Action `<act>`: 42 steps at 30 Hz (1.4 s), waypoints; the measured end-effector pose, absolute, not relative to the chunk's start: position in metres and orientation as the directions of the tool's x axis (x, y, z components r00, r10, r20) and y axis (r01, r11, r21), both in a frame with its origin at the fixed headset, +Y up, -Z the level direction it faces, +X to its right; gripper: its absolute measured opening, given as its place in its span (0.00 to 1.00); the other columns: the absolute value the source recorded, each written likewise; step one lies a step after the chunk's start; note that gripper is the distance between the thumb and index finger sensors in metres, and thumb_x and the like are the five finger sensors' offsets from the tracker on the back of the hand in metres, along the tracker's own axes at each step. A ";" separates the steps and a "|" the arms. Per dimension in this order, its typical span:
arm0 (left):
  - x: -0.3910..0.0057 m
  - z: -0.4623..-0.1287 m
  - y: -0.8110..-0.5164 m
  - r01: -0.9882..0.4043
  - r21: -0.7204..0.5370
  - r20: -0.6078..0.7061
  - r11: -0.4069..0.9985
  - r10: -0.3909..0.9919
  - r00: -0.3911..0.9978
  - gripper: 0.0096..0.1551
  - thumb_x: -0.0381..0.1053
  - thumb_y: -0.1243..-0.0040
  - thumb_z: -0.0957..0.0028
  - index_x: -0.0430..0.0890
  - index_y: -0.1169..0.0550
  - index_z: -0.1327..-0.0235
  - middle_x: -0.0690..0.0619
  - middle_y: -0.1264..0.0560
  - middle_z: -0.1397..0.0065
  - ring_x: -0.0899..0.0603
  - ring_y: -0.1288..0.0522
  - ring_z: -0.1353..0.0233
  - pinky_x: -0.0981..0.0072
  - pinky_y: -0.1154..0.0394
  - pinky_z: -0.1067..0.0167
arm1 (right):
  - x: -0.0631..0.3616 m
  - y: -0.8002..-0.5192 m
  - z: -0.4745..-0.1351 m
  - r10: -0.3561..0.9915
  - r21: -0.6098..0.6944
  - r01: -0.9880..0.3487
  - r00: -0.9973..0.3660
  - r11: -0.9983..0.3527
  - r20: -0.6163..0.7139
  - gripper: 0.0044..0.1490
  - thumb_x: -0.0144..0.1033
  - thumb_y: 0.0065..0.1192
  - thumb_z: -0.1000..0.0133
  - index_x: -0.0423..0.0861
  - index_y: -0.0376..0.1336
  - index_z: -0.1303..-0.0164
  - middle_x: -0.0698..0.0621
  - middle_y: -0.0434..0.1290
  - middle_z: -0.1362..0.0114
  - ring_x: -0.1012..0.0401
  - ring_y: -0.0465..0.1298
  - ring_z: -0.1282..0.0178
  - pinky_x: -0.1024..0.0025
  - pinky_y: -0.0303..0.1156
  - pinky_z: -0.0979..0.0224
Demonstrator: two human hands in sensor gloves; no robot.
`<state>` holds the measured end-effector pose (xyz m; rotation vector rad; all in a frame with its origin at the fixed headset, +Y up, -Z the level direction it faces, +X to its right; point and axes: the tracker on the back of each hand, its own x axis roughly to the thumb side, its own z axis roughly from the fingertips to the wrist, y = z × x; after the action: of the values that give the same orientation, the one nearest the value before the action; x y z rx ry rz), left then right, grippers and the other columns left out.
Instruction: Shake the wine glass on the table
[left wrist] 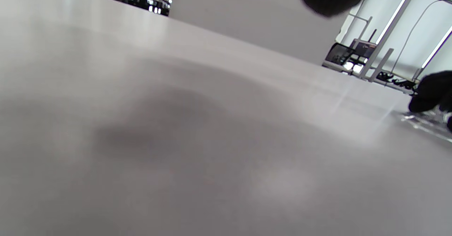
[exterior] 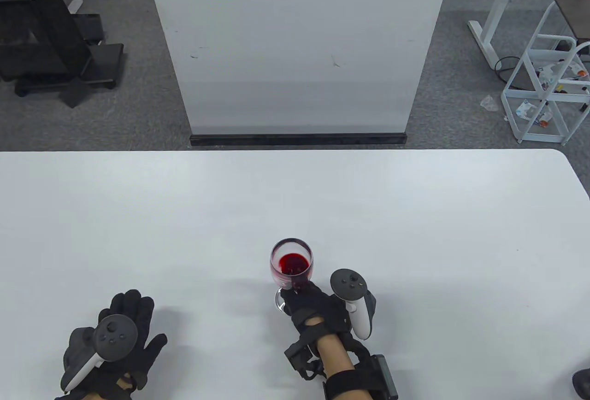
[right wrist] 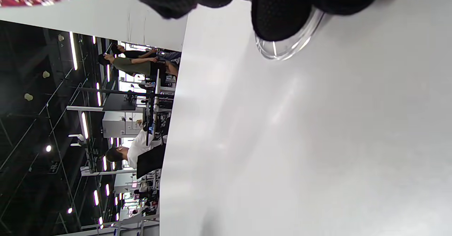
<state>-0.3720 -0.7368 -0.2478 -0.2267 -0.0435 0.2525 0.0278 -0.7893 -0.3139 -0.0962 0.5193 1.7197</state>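
Here the right hand (exterior: 318,310) grips the wine glass (exterior: 291,265) stem.

Grey carpet floor (exterior: 138,109) beyond a white table (exterior: 415,215), with a tall white panel (exterior: 297,45) standing upright just behind its far edge — dark base strip along the bottom. Black equipment cart (exterior: 46,36) at far left, white wire rack (exterior: 548,82) and white desk frame (exterior: 495,13) at right. Long ceiling light strips (right wrist: 73,50) overhead — seated people at desks (right wrist: 130,154) in the distance.
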 end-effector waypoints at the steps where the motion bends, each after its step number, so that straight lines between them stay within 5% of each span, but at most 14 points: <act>1: -0.372 -0.248 -0.737 -0.243 -0.227 0.013 0.943 0.252 0.968 0.46 0.66 0.53 0.50 0.55 0.57 0.26 0.56 0.69 0.19 0.43 0.73 0.19 0.52 0.73 0.25 | 0.028 -0.788 -0.315 0.910 0.295 -0.945 -0.241 -0.141 -0.336 0.36 0.45 0.62 0.42 0.47 0.55 0.26 0.45 0.54 0.18 0.51 0.72 0.38 0.55 0.72 0.43; 3: -0.373 -0.247 -0.736 -0.245 -0.221 0.010 0.944 0.254 0.967 0.46 0.66 0.53 0.50 0.55 0.57 0.26 0.55 0.69 0.19 0.43 0.73 0.19 0.52 0.73 0.25 | 0.033 -0.786 -0.315 0.898 0.299 -0.931 -0.303 -0.207 -0.320 0.35 0.46 0.63 0.43 0.47 0.57 0.28 0.45 0.56 0.19 0.52 0.73 0.39 0.57 0.73 0.44; 7: -0.373 -0.248 -0.737 -0.247 -0.223 0.011 0.943 0.255 0.967 0.46 0.66 0.53 0.50 0.55 0.57 0.26 0.56 0.69 0.19 0.43 0.73 0.19 0.52 0.73 0.25 | 0.029 -0.790 -0.313 0.911 0.275 -0.952 -0.226 -0.133 -0.345 0.37 0.45 0.59 0.41 0.49 0.51 0.24 0.46 0.50 0.17 0.54 0.69 0.35 0.56 0.70 0.40; 11: -0.373 -0.247 -0.736 -0.250 -0.220 0.007 0.943 0.257 0.966 0.46 0.66 0.53 0.50 0.55 0.57 0.26 0.55 0.69 0.19 0.43 0.73 0.19 0.52 0.73 0.26 | 0.031 -0.787 -0.316 0.906 0.301 -0.936 -0.277 -0.180 -0.321 0.35 0.46 0.63 0.43 0.47 0.57 0.28 0.45 0.56 0.19 0.52 0.73 0.40 0.56 0.72 0.44; 15: -0.374 -0.248 -0.735 -0.255 -0.222 0.004 0.941 0.263 0.965 0.46 0.66 0.53 0.50 0.55 0.57 0.26 0.56 0.69 0.19 0.43 0.73 0.19 0.52 0.73 0.26 | 0.025 -0.790 -0.314 0.909 0.299 -0.942 -0.250 -0.150 -0.334 0.37 0.46 0.59 0.40 0.49 0.50 0.24 0.46 0.50 0.16 0.54 0.70 0.36 0.56 0.70 0.40; 20: -0.374 -0.247 -0.735 -0.254 -0.219 0.006 0.942 0.261 0.965 0.46 0.66 0.53 0.50 0.55 0.57 0.26 0.55 0.69 0.19 0.43 0.73 0.19 0.52 0.73 0.26 | 0.031 -0.784 -0.316 0.883 0.296 -0.921 -0.345 -0.254 -0.317 0.34 0.48 0.62 0.42 0.48 0.57 0.28 0.46 0.57 0.19 0.53 0.73 0.40 0.58 0.73 0.44; 31: -0.374 -0.247 -0.735 -0.262 -0.217 0.004 0.940 0.269 0.963 0.46 0.66 0.53 0.50 0.55 0.57 0.26 0.55 0.69 0.19 0.43 0.73 0.19 0.52 0.73 0.26 | 0.030 -0.793 -0.316 0.911 0.283 -0.953 -0.207 -0.106 -0.357 0.39 0.46 0.59 0.41 0.49 0.48 0.23 0.47 0.46 0.15 0.54 0.67 0.33 0.56 0.69 0.37; 42: -0.375 -0.246 -0.734 -0.262 -0.215 0.004 0.941 0.269 0.963 0.46 0.66 0.53 0.50 0.54 0.57 0.26 0.55 0.69 0.19 0.43 0.73 0.20 0.52 0.73 0.26 | 0.031 -0.789 -0.319 0.900 0.361 -0.925 -0.252 -0.116 -0.356 0.36 0.45 0.63 0.43 0.47 0.55 0.26 0.46 0.53 0.17 0.52 0.71 0.37 0.55 0.71 0.42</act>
<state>-0.3746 -0.7339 -0.2461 -0.2152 -0.0340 0.2712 0.0306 -0.7890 -0.3185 -0.0561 0.6040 1.7226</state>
